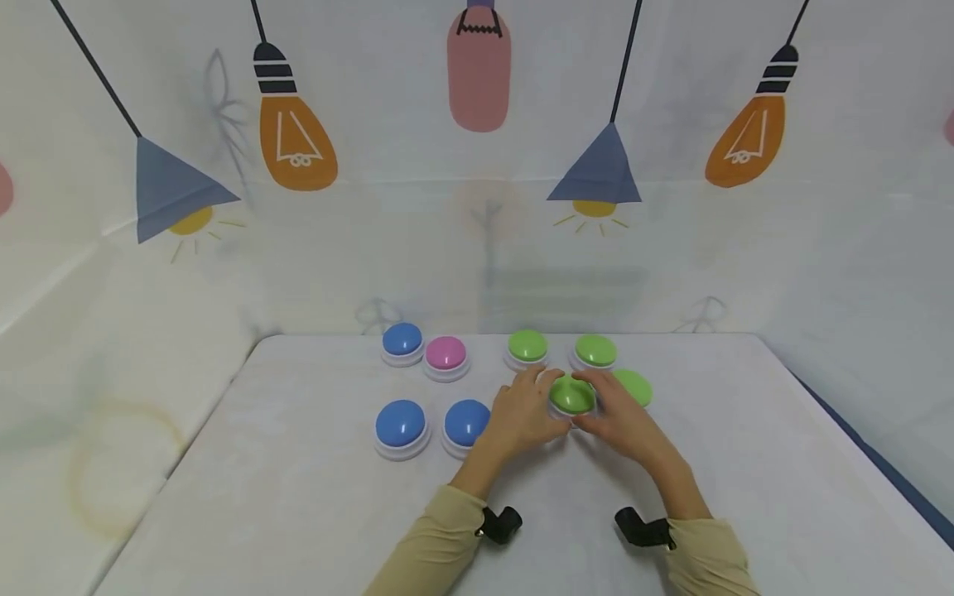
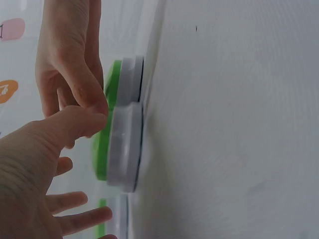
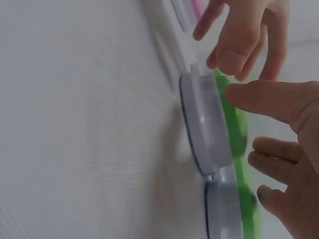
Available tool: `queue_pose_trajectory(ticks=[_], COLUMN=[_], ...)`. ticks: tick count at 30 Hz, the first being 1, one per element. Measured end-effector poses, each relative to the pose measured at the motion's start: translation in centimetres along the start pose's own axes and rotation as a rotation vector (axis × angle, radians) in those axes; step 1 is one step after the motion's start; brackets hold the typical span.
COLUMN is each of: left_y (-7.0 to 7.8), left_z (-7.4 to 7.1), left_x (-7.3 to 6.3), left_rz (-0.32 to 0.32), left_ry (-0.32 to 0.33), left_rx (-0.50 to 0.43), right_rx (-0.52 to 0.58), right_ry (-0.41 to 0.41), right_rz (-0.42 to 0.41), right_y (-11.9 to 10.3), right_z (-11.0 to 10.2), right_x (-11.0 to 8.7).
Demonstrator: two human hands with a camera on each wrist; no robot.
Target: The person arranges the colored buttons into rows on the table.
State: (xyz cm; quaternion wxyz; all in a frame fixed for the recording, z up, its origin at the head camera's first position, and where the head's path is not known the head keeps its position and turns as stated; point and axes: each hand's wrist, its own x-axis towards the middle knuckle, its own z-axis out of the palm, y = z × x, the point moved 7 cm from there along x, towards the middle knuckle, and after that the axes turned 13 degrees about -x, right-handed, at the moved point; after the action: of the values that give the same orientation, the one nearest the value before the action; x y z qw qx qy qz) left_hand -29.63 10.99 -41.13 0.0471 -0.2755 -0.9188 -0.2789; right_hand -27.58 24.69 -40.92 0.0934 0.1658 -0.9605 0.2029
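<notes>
Both hands are round a green push button (image 1: 572,396) with a white base, in the head view. The left hand (image 1: 527,414) curves about its left side, the index finger near its far edge and the thumb near its front. From the other side the right hand (image 1: 622,418) holds it likewise. In the left wrist view the left thumb (image 2: 75,122) meets the green dome's edge, close to the right thumb, while other left fingers spread out. The right thumb (image 3: 269,99) lies against the dome in the right wrist view. Whether the base touches the table cannot be told.
Two green buttons (image 1: 527,346) (image 1: 595,351) stand behind the hands, another green button (image 1: 633,386) by the right hand. Left of them are a pink button (image 1: 445,353) and blue buttons (image 1: 402,339) (image 1: 400,424) (image 1: 466,422). A printed curtain (image 1: 402,248) backs the white table (image 1: 298,513).
</notes>
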Motion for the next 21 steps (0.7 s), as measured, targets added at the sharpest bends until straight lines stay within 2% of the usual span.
queue_pose_trajectory(ticks=[3, 6, 12, 21], left_y=[-0.5, -0.7, -0.6, -0.8], left_z=[1.0, 1.5, 1.9, 1.6], left_x=[0.0, 0.1, 0.4, 0.4], left_rz=[-0.054, -0.066, -0.049, -0.033], left_ry=[-0.063, -0.079, -0.063, -0.004], left_rx=[-0.014, 0.0, 0.004, -0.016], right_rx=[-0.064, -0.129, -0.175, -0.141], right_ry=[0.003, 0.021, 0.056, 0.096], right_rz=[-0.008, -0.023, -0.064, -0.108], right_y=[0.0, -0.1, -0.2, -0.4], right_z=[0.7, 0.9, 1.2, 1.7], right_x=[0.1, 0.2, 0.2, 0.3])
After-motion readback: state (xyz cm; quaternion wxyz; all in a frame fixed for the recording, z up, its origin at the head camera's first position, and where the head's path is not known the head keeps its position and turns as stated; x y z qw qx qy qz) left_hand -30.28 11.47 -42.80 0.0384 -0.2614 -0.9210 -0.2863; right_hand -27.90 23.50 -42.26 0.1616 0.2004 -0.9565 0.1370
